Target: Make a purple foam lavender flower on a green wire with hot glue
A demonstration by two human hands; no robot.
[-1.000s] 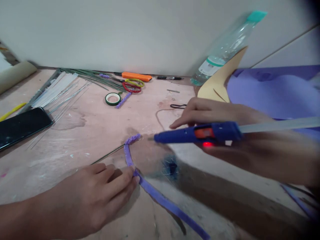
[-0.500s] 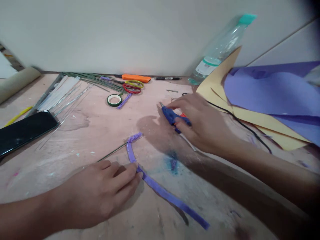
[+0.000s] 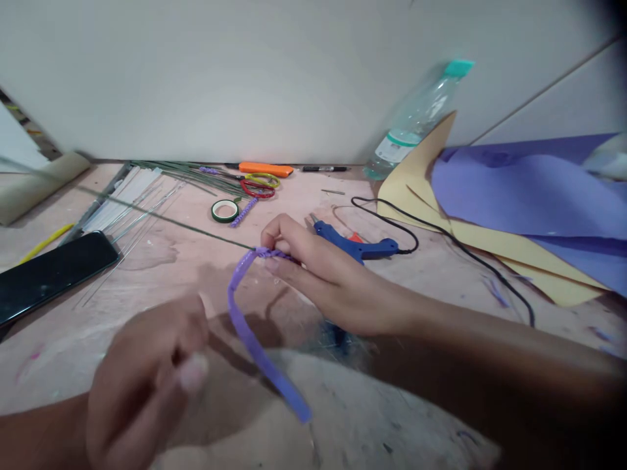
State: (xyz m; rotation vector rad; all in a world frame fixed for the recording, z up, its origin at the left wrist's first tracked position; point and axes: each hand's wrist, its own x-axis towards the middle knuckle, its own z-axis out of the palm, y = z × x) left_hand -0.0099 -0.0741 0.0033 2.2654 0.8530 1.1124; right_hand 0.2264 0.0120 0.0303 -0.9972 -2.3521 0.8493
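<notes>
My right hand [image 3: 328, 267] pinches the purple wrapped end [image 3: 267, 252] of a thin green wire stem [image 3: 196, 230] between thumb and fingers. The wire runs up and left, over the table. From the wrapped end a loose purple strip [image 3: 255, 343] curves down toward me, with a shiny patch near its top. To the left of the strip, apart from it, my left hand [image 3: 151, 372] is raised and blurred. Its fingers look curled, and I see nothing held. Just beyond my right hand a blue glue gun [image 3: 375, 248] lies on the table, its lower part partly hidden.
At the back lie scissors [image 3: 258, 187], an orange cutter [image 3: 266, 170], green tape [image 3: 225, 210] and a pen [image 3: 324, 169]. A bottle [image 3: 416, 124] leans near purple sheets [image 3: 529, 189] on the right. A black cord [image 3: 465, 241] crosses there. A phone [image 3: 59, 274] lies left.
My right hand has let go of the glue gun and taken the wrapped stem end. My left hand has come off the strip and moved left. Stem and strip are lifted.
</notes>
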